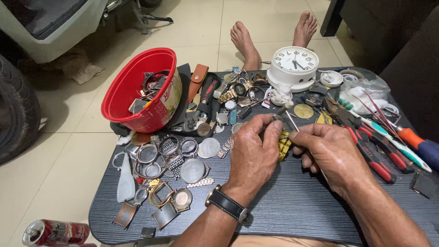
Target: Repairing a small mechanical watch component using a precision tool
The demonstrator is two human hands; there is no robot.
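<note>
**Layout on the Table**

A tub (139,93) is sitting at the table's (292,201) far-left corner, with watch parts lying in it. Watch cases (167,167) are spreading along the left edge, in front of the tub. A clock (292,66) is standing at the far edge, right of the tub. Pliers (366,142) and a screwdriver (418,144) are lying along the right edge. Both hands (254,151) (327,153) are meeting over the middle, in front of the clock. A can (55,232) is lying on the floor off the near-left corner.

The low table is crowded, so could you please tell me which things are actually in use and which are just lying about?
In use:
- left hand, gripping a yellow watch-link holder
- right hand, holding a thin metal pin tool

Lying about:
- red bucket of watch parts
- white clock
- watch cases
- red-handled pliers
- drink can on the floor
</note>
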